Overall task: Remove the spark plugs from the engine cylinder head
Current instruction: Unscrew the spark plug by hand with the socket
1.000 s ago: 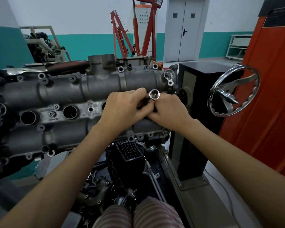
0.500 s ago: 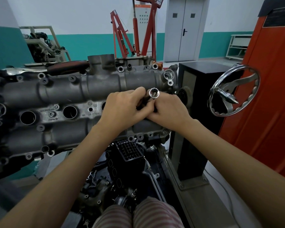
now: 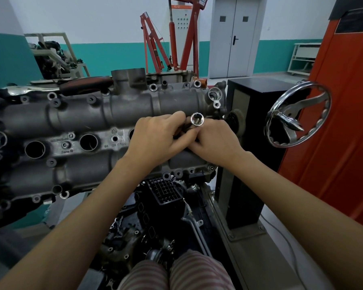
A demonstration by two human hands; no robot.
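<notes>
Cylinder head (image 3: pixel 76 120): grey casting on a stand, open plug wells in a row along its middle.
Socket (image 3: pixel 197 120): chrome, open end up, over the head's right end.
Left hand (image 3: pixel 159 135): fingers curled round the socket's shaft.
Right hand (image 3: pixel 216 141): fingers pinching the same shaft, touching the left.
Handwheel (image 3: pixel 298 115): chrome, right of the head.
</notes>
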